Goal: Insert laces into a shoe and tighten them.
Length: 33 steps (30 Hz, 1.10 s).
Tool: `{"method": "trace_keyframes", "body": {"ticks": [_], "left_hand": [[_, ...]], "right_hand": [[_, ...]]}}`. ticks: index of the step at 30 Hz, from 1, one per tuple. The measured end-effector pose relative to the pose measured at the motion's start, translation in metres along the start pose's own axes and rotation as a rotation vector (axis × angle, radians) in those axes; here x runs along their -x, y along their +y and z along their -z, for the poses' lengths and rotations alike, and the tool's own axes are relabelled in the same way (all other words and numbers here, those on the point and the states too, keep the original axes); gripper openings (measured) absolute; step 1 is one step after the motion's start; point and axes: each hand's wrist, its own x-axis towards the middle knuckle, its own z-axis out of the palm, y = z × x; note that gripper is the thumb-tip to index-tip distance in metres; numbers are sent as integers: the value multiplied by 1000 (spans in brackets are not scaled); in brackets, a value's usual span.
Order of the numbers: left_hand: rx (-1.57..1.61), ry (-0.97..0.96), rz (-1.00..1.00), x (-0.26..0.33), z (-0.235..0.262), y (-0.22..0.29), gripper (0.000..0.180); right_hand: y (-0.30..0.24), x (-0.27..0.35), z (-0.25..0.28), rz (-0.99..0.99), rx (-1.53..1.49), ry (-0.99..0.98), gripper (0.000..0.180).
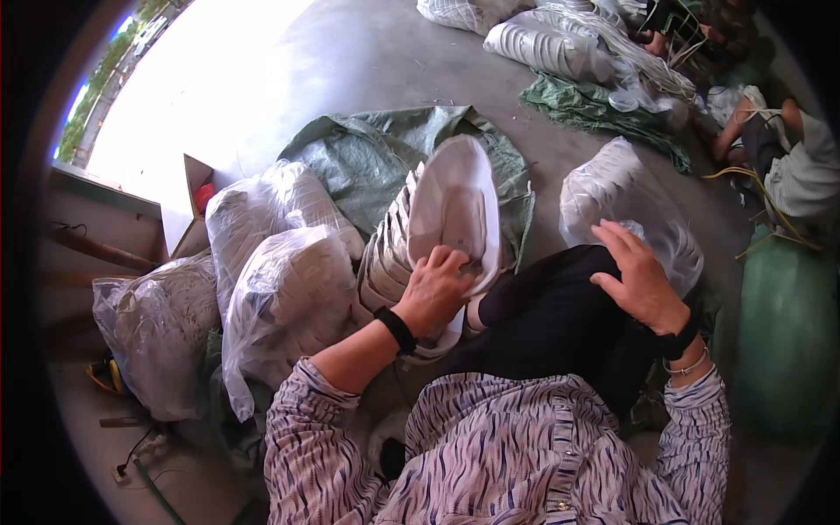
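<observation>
A white, oval, basin-like shell stands tilted at the front of a nested stack of similar pale shells, left of my knee. My left hand reaches into its near end, fingers curled and pressed together around the near wall; the fingertips are partly hidden. My right hand hovers over my dark-trousered leg, its fingers stretched and thumb apart, holding nothing. Just beyond it lies a clear plastic bag with pale stacked pieces inside.
Clear bags of pale pieces crowd the left side. A green woven sheet lies behind the stack. At far right sits another person, with a bare knee and sleeve showing, near more bagged stacks. A green rounded object stands at right.
</observation>
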Motion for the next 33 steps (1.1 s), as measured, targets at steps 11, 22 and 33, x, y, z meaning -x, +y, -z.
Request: {"method": "trace_keyframes", "body": {"ticks": [11,22,33], "left_hand": [[-330,-596,226,63,-225,-61,57],[790,-200,438,2,-50,-16,52],[235,-118,-113,-76,33,99,97]], "right_hand": [[53,85,15,-412,-35,172,41],[126,262,-108,-901,-426,155,25],[202,141,-216,-938,-957,-12,29]]}}
